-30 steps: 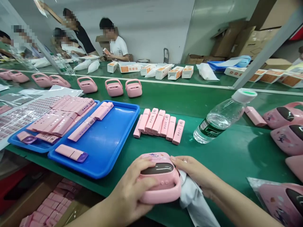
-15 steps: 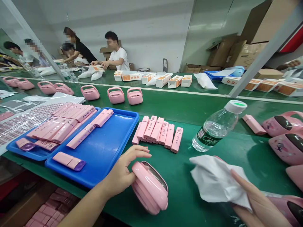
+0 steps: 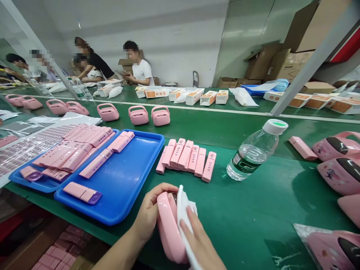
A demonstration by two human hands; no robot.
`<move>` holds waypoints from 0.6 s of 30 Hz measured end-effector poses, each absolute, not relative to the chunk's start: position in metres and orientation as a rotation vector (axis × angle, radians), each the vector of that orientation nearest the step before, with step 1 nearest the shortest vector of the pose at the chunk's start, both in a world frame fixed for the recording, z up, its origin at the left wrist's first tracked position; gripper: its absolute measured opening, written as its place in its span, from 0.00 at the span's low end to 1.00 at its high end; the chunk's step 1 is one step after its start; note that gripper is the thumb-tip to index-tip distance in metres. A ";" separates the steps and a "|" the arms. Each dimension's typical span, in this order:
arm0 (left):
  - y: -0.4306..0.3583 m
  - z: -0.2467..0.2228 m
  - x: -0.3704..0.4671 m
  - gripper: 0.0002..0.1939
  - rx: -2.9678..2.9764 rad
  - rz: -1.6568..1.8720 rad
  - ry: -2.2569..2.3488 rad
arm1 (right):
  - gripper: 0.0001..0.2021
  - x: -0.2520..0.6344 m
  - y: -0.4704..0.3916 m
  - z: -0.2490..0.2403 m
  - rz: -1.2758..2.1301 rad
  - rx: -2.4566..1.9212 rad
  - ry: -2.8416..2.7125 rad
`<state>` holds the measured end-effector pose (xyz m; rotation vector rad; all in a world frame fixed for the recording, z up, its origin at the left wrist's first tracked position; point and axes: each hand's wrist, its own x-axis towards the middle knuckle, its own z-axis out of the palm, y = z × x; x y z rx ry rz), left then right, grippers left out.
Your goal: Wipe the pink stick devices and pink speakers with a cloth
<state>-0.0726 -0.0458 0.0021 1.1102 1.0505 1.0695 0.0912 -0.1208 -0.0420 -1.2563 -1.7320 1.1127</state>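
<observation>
Near the front edge of the green worktop (image 3: 239, 217), the left hand (image 3: 146, 215) is holding a pink case (image 3: 166, 221) in its grip while the right hand's (image 3: 202, 240) grip is pressing a cloth (image 3: 183, 208) to its face, leaving that contact unfinished.

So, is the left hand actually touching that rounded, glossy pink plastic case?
Touching: in the head view, the left hand curls its fingers over the upper end of the pink case.

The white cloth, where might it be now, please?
In the head view, the white cloth is at bottom centre, between the right hand and the pink case that the left hand holds.
</observation>
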 end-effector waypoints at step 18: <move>-0.025 -0.007 -0.062 0.05 1.144 1.153 0.892 | 0.39 0.074 -0.103 -0.062 0.650 -1.126 -1.923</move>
